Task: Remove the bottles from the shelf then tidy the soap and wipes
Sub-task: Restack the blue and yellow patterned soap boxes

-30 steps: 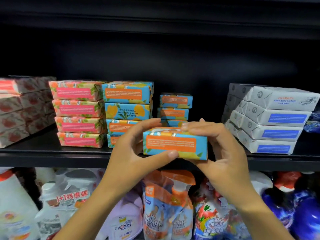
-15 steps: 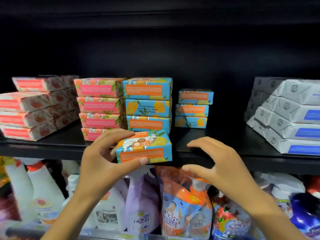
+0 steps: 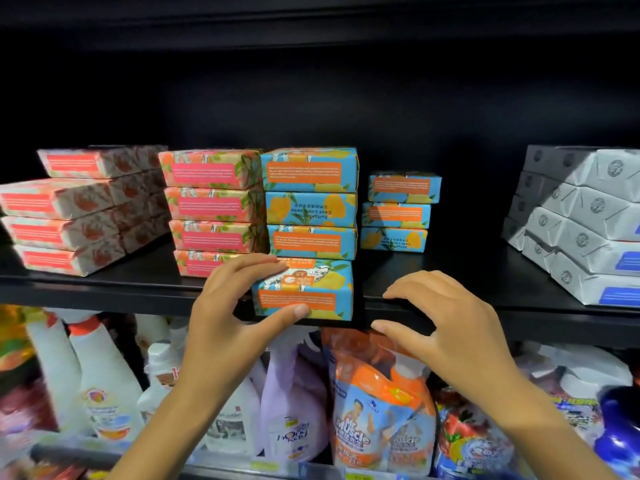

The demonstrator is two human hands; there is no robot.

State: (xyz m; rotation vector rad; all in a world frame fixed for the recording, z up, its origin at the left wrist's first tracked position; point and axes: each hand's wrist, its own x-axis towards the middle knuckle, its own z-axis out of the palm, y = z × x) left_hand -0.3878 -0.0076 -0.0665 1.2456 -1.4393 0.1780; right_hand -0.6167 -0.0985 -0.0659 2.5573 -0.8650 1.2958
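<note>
Blue and orange paper wraps the rectangular soap bar (image 3: 304, 292) that the left hand (image 3: 228, 320) grips, thumb on its front label and fingers over its top. The bar sits at the front lip of the black metal shelf (image 3: 121, 285), just ahead of the tall stack of matching blue bars (image 3: 311, 202) and touching its base. The right hand (image 3: 446, 327) holds nothing; its fingers are loosely curved by the shelf edge, perhaps brushing it, though the dark edge makes that hard to tell. No bottles stand on this shelf, so the first part of the task looks finished. The spray and detergent bottles (image 3: 104, 375) crowd the level below. The soap is about half tidied: the pink floral bars (image 3: 211, 202) and red-and-white bars (image 3: 69, 209) are stacked, but a shorter stack of three blue bars (image 3: 398, 211) stands apart further back. The slanted grey-white packets (image 3: 581, 223) at right look unsorted.
</note>
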